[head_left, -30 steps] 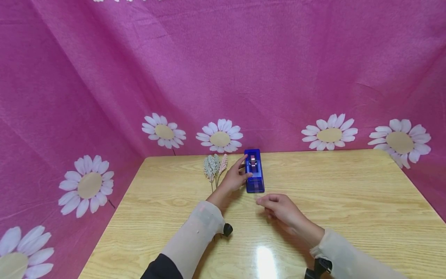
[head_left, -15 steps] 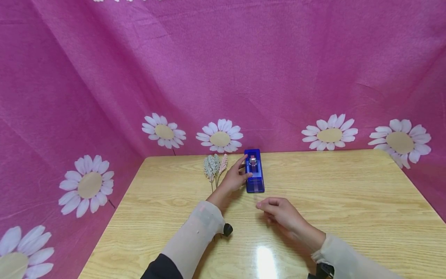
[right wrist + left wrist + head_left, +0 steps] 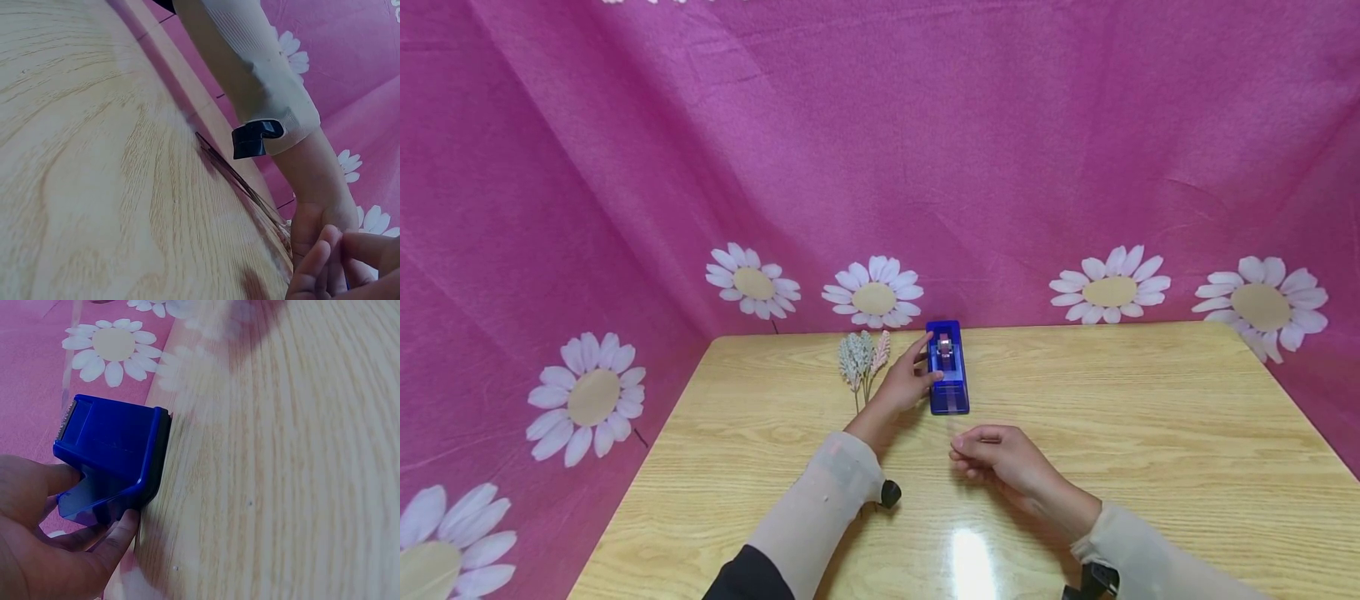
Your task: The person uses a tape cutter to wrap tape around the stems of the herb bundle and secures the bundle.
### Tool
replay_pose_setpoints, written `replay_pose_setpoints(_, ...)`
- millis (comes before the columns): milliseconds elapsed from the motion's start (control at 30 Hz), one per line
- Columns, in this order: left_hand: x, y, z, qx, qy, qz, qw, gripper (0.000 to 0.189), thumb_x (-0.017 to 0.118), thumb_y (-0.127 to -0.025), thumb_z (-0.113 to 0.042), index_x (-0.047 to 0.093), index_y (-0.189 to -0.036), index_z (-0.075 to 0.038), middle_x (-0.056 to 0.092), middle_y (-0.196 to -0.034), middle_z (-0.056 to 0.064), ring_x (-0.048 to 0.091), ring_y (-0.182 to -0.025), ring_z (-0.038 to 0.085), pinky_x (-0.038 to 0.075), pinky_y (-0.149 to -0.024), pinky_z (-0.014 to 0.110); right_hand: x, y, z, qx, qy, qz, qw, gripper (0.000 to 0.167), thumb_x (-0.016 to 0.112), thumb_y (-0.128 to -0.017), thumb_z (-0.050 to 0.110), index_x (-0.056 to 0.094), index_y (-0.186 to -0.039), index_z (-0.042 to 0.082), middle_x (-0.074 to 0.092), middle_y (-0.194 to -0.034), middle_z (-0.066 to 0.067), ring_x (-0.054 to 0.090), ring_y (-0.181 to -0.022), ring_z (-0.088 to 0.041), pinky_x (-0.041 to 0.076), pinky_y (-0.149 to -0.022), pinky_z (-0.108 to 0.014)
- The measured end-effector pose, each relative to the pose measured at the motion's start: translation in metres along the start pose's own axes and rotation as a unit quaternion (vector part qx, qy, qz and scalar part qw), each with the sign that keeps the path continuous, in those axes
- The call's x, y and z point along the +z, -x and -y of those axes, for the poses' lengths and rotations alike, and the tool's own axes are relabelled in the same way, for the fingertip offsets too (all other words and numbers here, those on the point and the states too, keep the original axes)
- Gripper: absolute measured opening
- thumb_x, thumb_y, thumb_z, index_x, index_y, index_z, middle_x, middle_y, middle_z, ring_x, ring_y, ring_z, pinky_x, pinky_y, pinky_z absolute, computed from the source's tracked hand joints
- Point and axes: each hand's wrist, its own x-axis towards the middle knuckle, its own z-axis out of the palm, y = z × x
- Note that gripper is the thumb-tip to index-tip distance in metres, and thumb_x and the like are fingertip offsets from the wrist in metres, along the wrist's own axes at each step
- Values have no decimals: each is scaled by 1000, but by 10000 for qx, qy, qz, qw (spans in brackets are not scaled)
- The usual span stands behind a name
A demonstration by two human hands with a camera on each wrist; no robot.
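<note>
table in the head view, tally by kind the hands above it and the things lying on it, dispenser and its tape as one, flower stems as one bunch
Left hand and right hand: 2
Tape dispenser: 1
Bunch of flowers: 1
Total: 4
</note>
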Motion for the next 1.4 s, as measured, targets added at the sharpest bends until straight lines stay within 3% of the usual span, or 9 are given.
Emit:
replay_pose_setpoints(200, 0, 0, -2, -84, 81, -11, 9999, 73, 67, -98, 0, 37, -161, -23, 48, -151, 29, 55, -132, 44, 58, -94, 47, 0, 0, 0, 25, 85, -58, 9999, 14, 65, -100, 3, 71, -105, -9, 75, -85, -5, 70, -75, -9, 56, -65, -21)
replay_pose_setpoints(433, -3, -1, -3, -337, 484, 108, 9982, 75, 67, -97, 3, 37, -161, -23, 44, -153, 30, 51, -136, 42, 57, -94, 47, 0, -1, -2, 207, 252, -76, 9994, 19, 65, -101, 5, 69, -110, -11, 75, -87, -5, 69, -76, -10, 57, -68, -21)
replay_pose_setpoints(567, -12, 3, -8, -479, 213, 122, 9986, 73, 70, -97, -5, 37, -161, -20, 42, -156, 29, 49, -139, 41, 56, -94, 47, -1, -1, -3, 248, 230, -68, 9994, 18, 65, -101, 6, 70, -109, -10, 75, -87, -5, 69, -76, -10, 57, -69, -22)
replay_pose_setpoints(733, -27, 15, -14, -399, -288, 26, 9988, 66, 69, -99, -11, 39, -158, -3, 45, -154, 29, 46, -141, 43, 47, -109, 49, -2, -2, -5, 236, 184, -33, 9995, 17, 66, -100, 5, 69, -107, -9, 76, -88, -6, 70, -76, -11, 57, -69, -21)
replay_pose_setpoints(867, -36, 29, -14, -369, -185, -211, 9989, 64, 69, -99, -11, 40, -154, 5, 46, -153, 29, 41, -145, 43, 40, -116, 49, -3, -2, -5, 241, 178, 0, 9996, 18, 66, -100, 5, 69, -108, -10, 76, -88, -6, 70, -76, -11, 57, -69, -21)
replay_pose_setpoints(1133, -51, 55, -9, -246, 205, -789, 9964, 68, 72, -96, -7, 38, -153, 9, 42, -157, 27, 34, -149, 41, 35, -119, 51, -2, -2, -6, 255, 203, -33, 9995, 17, 67, -100, 5, 69, -107, -11, 75, -87, -7, 69, -75, -10, 57, -67, -21)
replay_pose_setpoints(1400, -66, 76, 8, -278, 1003, -1338, 9855, 73, 72, -91, 3, 34, -152, 13, 37, -157, 32, 33, -149, 43, 29, -122, 48, -5, -2, -8, 260, 133, -17, 9996, 19, 67, -99, 4, 68, -109, -13, 75, -87, -8, 69, -75, -11, 57, -68, -21)
